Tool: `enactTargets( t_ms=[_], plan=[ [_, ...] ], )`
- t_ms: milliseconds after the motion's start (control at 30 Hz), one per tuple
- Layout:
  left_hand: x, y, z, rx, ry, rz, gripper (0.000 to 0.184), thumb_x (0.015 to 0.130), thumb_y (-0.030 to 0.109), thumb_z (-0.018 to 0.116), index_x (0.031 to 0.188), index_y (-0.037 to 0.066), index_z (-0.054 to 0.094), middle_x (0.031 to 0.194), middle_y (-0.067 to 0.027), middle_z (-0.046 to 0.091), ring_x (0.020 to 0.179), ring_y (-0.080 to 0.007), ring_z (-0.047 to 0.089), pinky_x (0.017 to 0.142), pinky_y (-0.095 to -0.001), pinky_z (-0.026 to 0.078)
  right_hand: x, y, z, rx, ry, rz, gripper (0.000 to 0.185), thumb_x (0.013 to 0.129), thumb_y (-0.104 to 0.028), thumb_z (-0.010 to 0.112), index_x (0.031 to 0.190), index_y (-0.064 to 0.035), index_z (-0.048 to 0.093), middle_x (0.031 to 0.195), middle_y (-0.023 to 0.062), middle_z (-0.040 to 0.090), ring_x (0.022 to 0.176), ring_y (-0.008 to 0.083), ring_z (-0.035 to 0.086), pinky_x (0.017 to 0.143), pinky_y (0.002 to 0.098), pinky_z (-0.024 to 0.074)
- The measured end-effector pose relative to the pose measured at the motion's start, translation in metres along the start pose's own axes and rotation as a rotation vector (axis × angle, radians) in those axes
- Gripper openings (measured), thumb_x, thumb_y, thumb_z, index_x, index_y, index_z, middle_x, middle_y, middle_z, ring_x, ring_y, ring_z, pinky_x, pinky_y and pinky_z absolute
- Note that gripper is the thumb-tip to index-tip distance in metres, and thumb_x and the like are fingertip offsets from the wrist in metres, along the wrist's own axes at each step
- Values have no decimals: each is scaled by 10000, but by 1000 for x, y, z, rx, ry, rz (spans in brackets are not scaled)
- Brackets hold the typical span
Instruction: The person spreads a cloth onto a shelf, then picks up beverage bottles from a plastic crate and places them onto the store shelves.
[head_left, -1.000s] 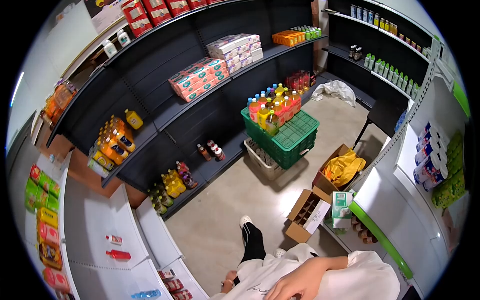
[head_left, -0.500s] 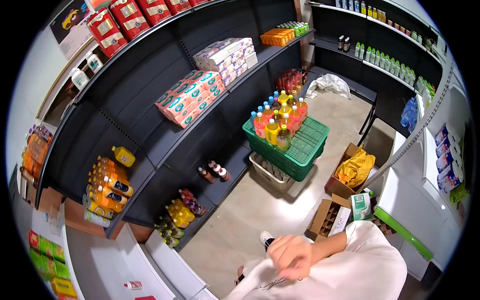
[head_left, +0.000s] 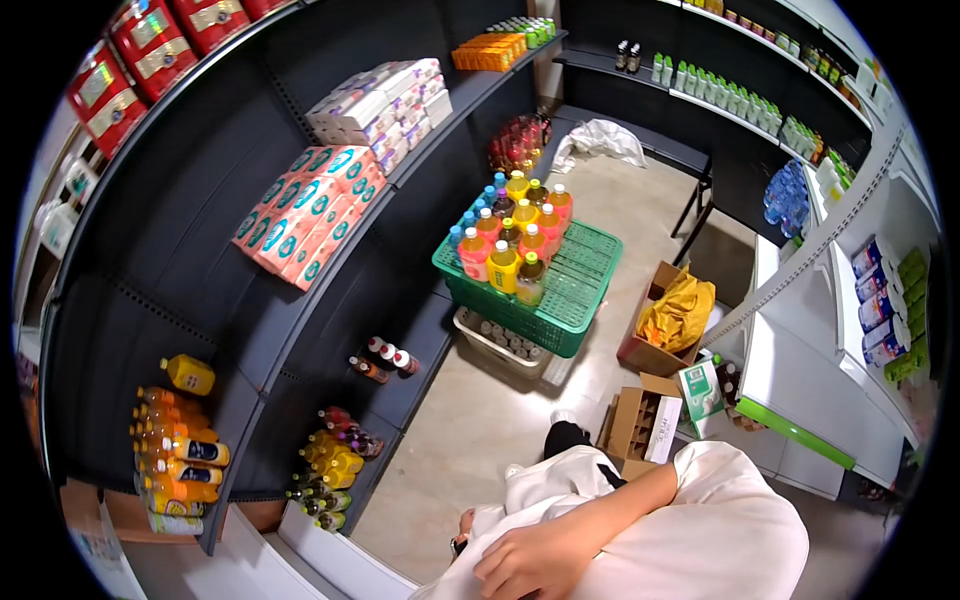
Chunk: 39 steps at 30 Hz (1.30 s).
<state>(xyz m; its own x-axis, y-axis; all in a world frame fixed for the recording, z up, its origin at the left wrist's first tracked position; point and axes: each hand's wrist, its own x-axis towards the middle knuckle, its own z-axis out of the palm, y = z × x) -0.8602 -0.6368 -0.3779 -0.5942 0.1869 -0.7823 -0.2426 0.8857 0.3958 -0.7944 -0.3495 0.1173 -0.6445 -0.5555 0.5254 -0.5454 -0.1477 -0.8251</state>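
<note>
My right hand (head_left: 535,560) is low in the head view, back upward, in front of my white clothing (head_left: 690,545). Its fingers look loosely spread, with nothing visible in them; the frame's edge cuts off part of the hand. A small patch of skin with a dark band, seemingly my left hand (head_left: 465,522), shows at the clothing's left edge, its fingers mostly hidden. Ahead on the floor, a green crate (head_left: 590,270), turned bottom up, bears several drink bottles (head_left: 503,265) in yellow, pink and dark colours. Beneath it is a white basket (head_left: 480,335) with bottles inside.
Dark shelves on the left hold tissue packs (head_left: 310,215), orange drink bottles (head_left: 180,450) and red tins (head_left: 150,50). Open cardboard boxes (head_left: 632,425) and a yellow bag (head_left: 680,310) are on the right, beside a white shelf (head_left: 800,400). A white cloth (head_left: 600,145) lies farther back.
My right hand has moved down and left, from raised and curled to low against my clothing. The view has shifted, so the crate and shelves appear farther left.
</note>
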Motion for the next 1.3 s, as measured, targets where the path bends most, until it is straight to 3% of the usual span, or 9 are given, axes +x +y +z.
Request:
enactTargets(
  t_ms=[300,500,600,700,833,967,1033,1200,1300],
  plan=[
    [43,96,9,-17,-45,50,463,904,232,555,1327,76,451,1101,-192,631,953,-336,628,823,-416,496,-11,25,-108,-489,286,-437,434,874,-264,676,561,-182,387,594,-12,379,557,185,484,566,342,403],
    [85,175,13,14,-28,102,515,900,201,574,1371,70,412,1128,-199,620,968,-332,625,841,-411,496,-52,49,-209,-436,447,-505,244,813,-143,750,702,-86,540,633,-1,537,472,154,476,438,282,360],
    [114,239,10,29,1,196,543,898,186,583,1393,68,392,1142,-203,615,975,-331,623,850,-408,496,-68,63,-250,-403,876,-576,198,779,-35,760,704,-80,582,573,-5,439,415,135,398,392,282,290],
    [151,312,13,29,45,346,573,897,171,592,1415,65,372,1155,-207,610,982,-329,621,858,-406,495,-101,78,-291,-387,987,-267,328,740,-6,794,1026,-63,644,581,-19,467,419,101,415,374,254,285],
    [161,457,9,-7,135,679,585,896,146,601,1426,55,371,1212,-194,570,968,-313,613,861,-393,497,-170,133,-332,-752,1278,71,1089,727,72,761,1543,-115,65,805,59,662,473,80,490,444,214,388],
    [143,610,4,-59,177,908,555,898,158,607,1407,57,408,1256,-170,516,920,-288,604,835,-371,504,-229,169,-403,459,1545,389,953,770,115,679,1540,-134,178,982,183,707,589,155,655,508,255,528],
    [132,661,10,-46,198,923,530,899,165,608,1393,80,436,1246,-161,519,930,-289,602,833,-373,506,-261,190,-422,474,1666,397,860,781,134,635,1515,-134,276,919,157,722,558,127,645,429,202,471],
    [161,691,44,275,362,1036,418,868,177,643,1276,136,556,1196,-130,541,949,-323,609,827,-405,513,-331,188,-460,1091,1948,-422,634,969,-617,387,1431,-186,442,389,-51,229,311,64,193,325,219,186],
    [176,689,44,274,293,999,368,826,188,684,1182,152,597,1130,-109,554,933,-349,614,803,-434,519,-353,187,-459,1047,1838,-413,615,980,-599,377,1427,-181,444,398,-54,233,310,67,195,321,226,185]
  ],
)
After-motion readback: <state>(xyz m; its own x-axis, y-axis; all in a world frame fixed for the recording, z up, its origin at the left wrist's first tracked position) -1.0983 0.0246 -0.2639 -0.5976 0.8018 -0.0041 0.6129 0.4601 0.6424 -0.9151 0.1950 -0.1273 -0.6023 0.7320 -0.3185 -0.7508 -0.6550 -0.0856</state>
